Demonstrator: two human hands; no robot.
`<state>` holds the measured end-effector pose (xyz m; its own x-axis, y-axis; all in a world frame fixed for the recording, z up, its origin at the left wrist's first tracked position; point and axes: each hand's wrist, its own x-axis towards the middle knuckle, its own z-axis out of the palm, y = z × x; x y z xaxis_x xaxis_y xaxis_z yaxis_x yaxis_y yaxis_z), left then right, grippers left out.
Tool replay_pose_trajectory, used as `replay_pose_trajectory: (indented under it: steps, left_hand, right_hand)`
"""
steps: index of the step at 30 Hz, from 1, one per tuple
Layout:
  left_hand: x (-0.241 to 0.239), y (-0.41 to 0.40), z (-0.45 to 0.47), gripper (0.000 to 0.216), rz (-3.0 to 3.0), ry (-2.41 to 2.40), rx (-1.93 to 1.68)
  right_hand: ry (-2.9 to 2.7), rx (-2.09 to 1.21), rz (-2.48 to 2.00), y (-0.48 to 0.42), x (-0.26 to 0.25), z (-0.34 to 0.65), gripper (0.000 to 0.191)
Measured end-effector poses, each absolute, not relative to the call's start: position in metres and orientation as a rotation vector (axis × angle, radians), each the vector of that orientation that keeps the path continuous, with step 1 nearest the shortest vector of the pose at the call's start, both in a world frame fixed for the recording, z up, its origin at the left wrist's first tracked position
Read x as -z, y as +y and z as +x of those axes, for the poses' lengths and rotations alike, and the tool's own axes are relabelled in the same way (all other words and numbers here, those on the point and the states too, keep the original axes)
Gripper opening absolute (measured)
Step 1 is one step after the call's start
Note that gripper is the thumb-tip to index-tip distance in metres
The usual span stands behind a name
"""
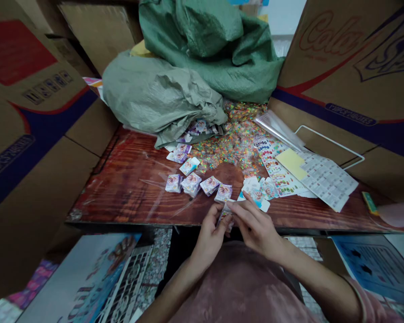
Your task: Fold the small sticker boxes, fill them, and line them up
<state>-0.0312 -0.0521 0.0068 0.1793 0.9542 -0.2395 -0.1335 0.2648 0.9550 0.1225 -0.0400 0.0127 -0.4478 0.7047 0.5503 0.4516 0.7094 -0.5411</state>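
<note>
Grained, glossy wood table (121, 193) is topped by a creased, woven-looking green sack (205, 49) and a shiny multicoloured pile (237, 130). At the table's near edge, fingertips of left hand (210, 228) and right hand (257, 222) are closed on a small printed packet (225, 211), held between them. Judged light, thin-walled, slightly slick, easily crushed; best pinched softly by the side edges.

Boxes (191, 184) on table (121, 193), between 2 cartons (340, 94), before sacks (164, 94)
</note>
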Motion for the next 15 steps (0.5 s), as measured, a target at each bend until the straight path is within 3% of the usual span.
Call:
replay_pose_trajectory:
  steps: [6,11,15]
  left_hand:
    - [0.003,-0.056,-0.031,0.036,0.679,1.096,-1.026]
    - [-0.007,-0.051,-0.029,0.02,0.509,0.942,-1.003]
    - [-0.012,-0.05,-0.027,0.015,0.529,0.964,-1.028]
  right_hand:
    - [-2.171,-0.415,-0.728,-0.041,-0.008,0.122,0.075]
    - [-1.768,-0.541,-0.931,-0.042,-0.009,0.118,0.059]
    - [-1.466,-1.156,-1.114,-0.035,-0.004,0.117,0.043]
